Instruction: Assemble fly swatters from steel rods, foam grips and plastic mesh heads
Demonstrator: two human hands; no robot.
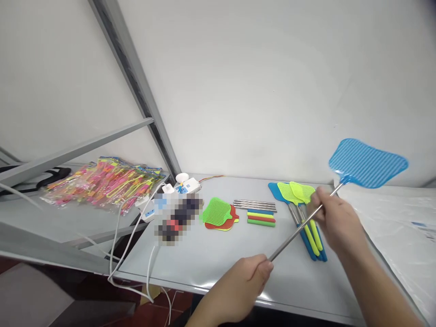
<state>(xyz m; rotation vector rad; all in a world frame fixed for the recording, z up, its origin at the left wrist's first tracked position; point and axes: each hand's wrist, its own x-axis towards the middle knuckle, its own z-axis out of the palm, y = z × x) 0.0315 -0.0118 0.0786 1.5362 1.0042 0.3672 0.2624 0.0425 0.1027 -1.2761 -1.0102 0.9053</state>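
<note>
My left hand (245, 274) curls its fingers around the lower end of the metal rod (295, 233) of a blue fly swatter (368, 162); my right hand (333, 219) pinches that rod higher up, the swatter's head just beyond my fingers. Beside my right fingers, more swatters (310, 237) lie on the table (200, 263). Beyond my left fingers are loose handles (261, 218), then rods (254, 205), with spare heads (218, 212) farther left.

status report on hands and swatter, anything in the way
Left hand closed low on metal rod; right hand gripping rod higher; blue swatter head raised above table; no obstruction visible.
</note>
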